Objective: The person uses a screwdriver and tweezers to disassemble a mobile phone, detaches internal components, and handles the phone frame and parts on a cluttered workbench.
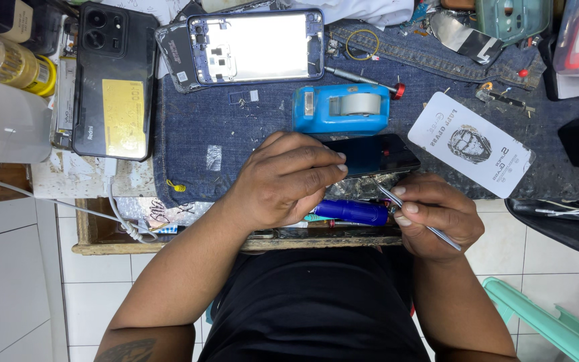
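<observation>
Tweezers (418, 220) sit pinched in the right hand (437, 214); left hand (288, 179) grips the dark phone (376, 154) at the bench edge (169, 247).

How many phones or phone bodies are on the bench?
3. A black phone lies back-up at the left, an opened phone frame at top centre, a dark phone under the left hand. Clutter may hide more.

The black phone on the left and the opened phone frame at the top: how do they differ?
The black phone lies closed, back up, with a yellow note stuck on it; the opened phone frame has no back cover, so its pale silvery inside shows. The black phone lies lengthwise away from the person, half off the denim mat; the frame lies crosswise on it. Both lie flat, and neither hand touches them.
</observation>
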